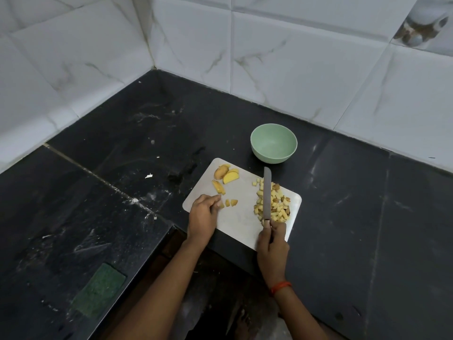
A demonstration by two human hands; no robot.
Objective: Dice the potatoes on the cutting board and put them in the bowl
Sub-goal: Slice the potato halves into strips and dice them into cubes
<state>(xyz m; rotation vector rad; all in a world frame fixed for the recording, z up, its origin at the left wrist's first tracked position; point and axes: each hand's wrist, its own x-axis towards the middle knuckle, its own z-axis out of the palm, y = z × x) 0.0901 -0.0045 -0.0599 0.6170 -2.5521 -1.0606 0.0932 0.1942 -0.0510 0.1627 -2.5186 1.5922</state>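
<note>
A white cutting board (241, 224) lies on the black counter. Potato wedges (226, 174) sit at its far left corner, with a few cut chunks (231, 202) below them. A pile of diced potato (277, 204) covers the board's right side. My left hand (203, 215) rests on the board's left edge, its fingertips touching a small potato piece. My right hand (272, 244) grips the handle of a knife (267, 192), whose blade lies over the diced pile and points away from me. A pale green bowl (273, 143) stands empty just beyond the board.
The black stone counter (147, 143) runs into a corner of white marble-look wall tiles. A green scrub pad (99, 290) lies near the front left edge. The counter edge drops off just below the board, between my arms.
</note>
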